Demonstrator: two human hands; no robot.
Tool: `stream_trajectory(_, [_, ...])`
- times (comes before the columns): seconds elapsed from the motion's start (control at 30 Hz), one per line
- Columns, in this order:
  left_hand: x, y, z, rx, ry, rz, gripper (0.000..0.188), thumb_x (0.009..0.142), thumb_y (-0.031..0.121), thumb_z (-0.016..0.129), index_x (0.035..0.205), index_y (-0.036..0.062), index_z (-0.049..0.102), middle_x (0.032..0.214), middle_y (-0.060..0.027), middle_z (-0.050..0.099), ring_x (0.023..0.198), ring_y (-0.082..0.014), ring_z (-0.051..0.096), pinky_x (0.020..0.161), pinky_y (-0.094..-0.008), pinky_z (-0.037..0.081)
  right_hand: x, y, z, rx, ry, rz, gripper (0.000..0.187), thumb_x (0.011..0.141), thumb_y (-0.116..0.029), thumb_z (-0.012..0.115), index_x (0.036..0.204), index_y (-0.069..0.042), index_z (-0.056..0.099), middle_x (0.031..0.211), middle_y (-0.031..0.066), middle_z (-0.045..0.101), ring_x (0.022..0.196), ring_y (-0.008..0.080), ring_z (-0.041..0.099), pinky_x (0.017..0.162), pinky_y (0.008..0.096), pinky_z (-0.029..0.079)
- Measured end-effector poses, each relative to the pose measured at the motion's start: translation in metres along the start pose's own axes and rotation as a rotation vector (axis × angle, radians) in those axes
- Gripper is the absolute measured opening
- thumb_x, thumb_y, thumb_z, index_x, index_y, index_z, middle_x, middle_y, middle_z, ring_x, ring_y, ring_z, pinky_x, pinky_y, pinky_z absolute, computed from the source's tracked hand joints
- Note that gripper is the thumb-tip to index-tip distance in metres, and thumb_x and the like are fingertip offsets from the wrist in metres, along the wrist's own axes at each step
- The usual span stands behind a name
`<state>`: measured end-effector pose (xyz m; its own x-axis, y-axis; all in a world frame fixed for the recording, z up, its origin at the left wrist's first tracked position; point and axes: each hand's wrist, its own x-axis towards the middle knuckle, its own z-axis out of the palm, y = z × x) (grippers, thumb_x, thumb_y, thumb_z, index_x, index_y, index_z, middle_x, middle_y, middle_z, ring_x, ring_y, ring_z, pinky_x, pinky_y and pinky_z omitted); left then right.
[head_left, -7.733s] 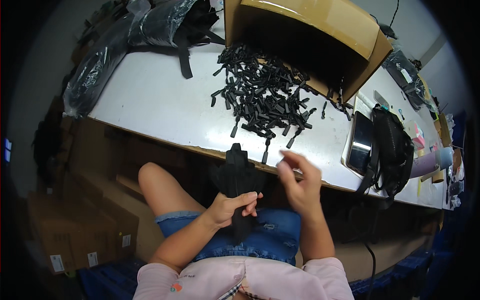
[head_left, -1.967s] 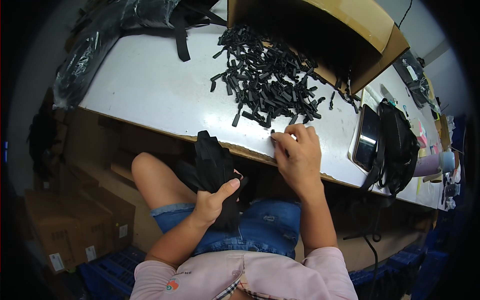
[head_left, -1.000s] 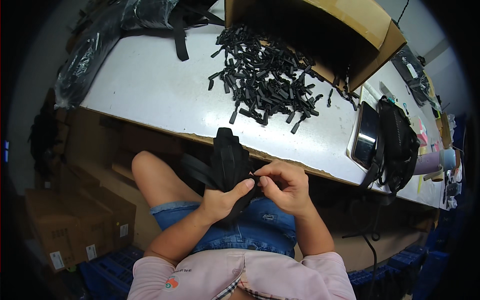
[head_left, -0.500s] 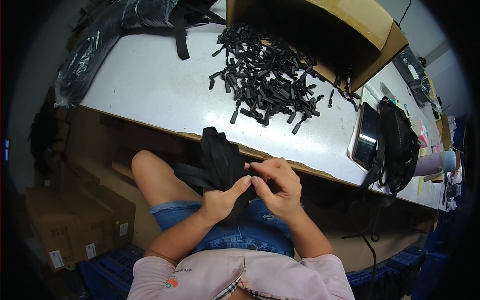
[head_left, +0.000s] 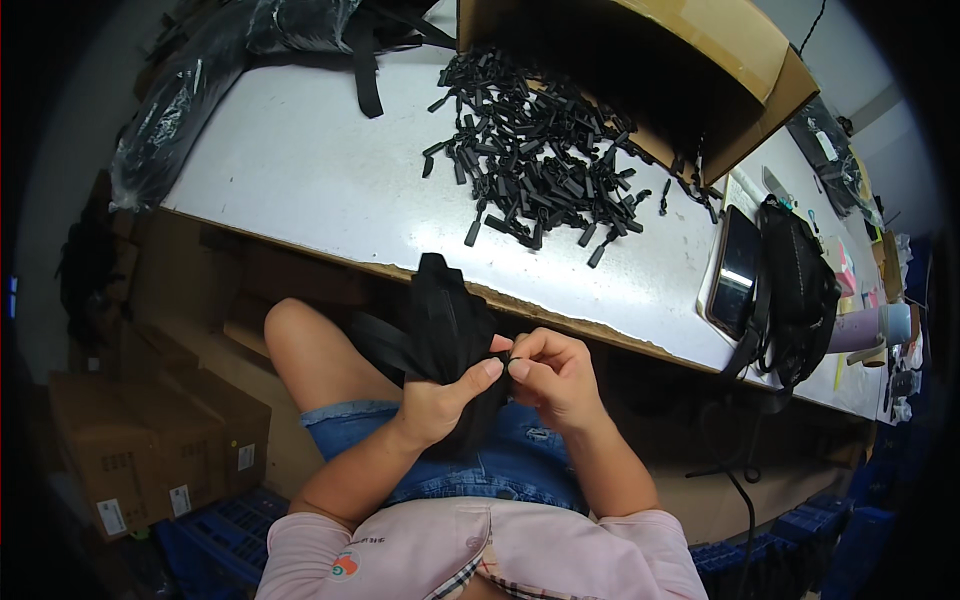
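Observation:
A bundle of black zipper tape strips (head_left: 442, 315) is gripped in my left hand (head_left: 440, 405), over my lap just below the table's front edge. Loose strips hang out to its left, and more dark material drops below the thumb. My right hand (head_left: 562, 375) is closed in a pinch at the bundle's right side, close to my left thumb tip. A small black piece shows between the fingertips, mostly hidden, too little of it to name. On the table beyond my hands lies a heap of black zipper pulls (head_left: 540, 165).
A large open cardboard box (head_left: 760, 120) lies on the white table (head_left: 290, 160) behind the heap. To the right are a phone (head_left: 735, 270), a black bag (head_left: 795, 290) and a purple cup (head_left: 855, 328). Plastic-wrapped black goods (head_left: 175, 130) lie at far left; cartons (head_left: 150, 440) stand below.
My right hand has moved slightly down and left, its fingertips now pinching at the strip's edge next to my left thumb. The bundle has shifted a little to the right.

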<state>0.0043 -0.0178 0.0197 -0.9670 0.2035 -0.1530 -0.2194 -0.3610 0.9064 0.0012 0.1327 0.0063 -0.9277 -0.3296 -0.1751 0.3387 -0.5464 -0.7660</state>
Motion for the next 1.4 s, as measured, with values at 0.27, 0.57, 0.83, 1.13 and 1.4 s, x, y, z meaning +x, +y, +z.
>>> stream_trajectory(0.27, [0.001, -0.001, 0.002, 0.074, 0.003, 0.061, 0.019, 0.078, 0.004, 0.055, 0.097, -0.0005, 0.053, 0.09, -0.0055, 0.055, 0.082, -0.0109, 0.052, 0.074, -0.0231, 0.042, -0.001, 0.012, 0.014, -0.386, 0.163, -0.332, 0.006, 0.08, -0.004, 0.054, 0.078, 0.0, 0.052, 0.067, -0.0007, 0.046, 0.052, 0.0018, 0.04, 0.043, 0.0159, 0.029])
stream_trajectory(0.57, [0.0, 0.003, -0.002, 0.249, -0.045, 0.134, 0.017, 0.079, 0.005, 0.056, 0.095, 0.0004, 0.055, 0.086, -0.0047, 0.056, 0.081, -0.0103, 0.052, 0.075, -0.023, 0.042, -0.004, 0.014, 0.005, -0.403, 0.056, -0.264, 0.006, 0.079, -0.004, 0.055, 0.079, 0.001, 0.051, 0.071, 0.0009, 0.045, 0.058, 0.0043, 0.041, 0.048, 0.0195, 0.033])
stream_trajectory(0.83, [0.002, -0.003, -0.01, 0.078, -0.042, -0.007, 0.017, 0.08, 0.012, 0.058, 0.091, 0.0, 0.056, 0.079, -0.0024, 0.056, 0.061, -0.0067, 0.049, 0.052, -0.0179, 0.041, 0.0, 0.005, 0.014, -0.704, 0.126, -0.524, 0.012, 0.073, -0.004, 0.06, 0.082, 0.0, 0.053, 0.067, 0.0009, 0.046, 0.051, 0.0021, 0.038, 0.044, 0.0162, 0.029])
stream_trajectory(1.13, [0.011, -0.008, -0.02, 0.115, 0.084, -0.004, 0.019, 0.079, 0.013, 0.059, 0.093, 0.0002, 0.055, 0.079, -0.0015, 0.055, 0.06, -0.0057, 0.048, 0.049, -0.0174, 0.04, 0.003, -0.005, 0.014, -1.077, -0.057, -0.488, 0.019, 0.066, -0.007, 0.065, 0.08, -0.001, 0.054, 0.069, 0.0051, 0.049, 0.049, 0.009, 0.044, 0.042, 0.0212, 0.035])
stream_trajectory(1.4, [0.007, 0.001, -0.021, 0.011, -0.156, -0.179, 0.03, 0.074, 0.007, 0.062, 0.102, 0.0015, 0.05, 0.086, -0.0035, 0.053, 0.07, -0.0073, 0.05, 0.055, -0.0192, 0.043, 0.014, -0.007, 0.019, -1.146, 0.127, -0.81, 0.019, 0.065, -0.001, 0.065, 0.083, -0.004, 0.06, 0.079, 0.0077, 0.054, 0.06, 0.0146, 0.053, 0.049, 0.0241, 0.043])
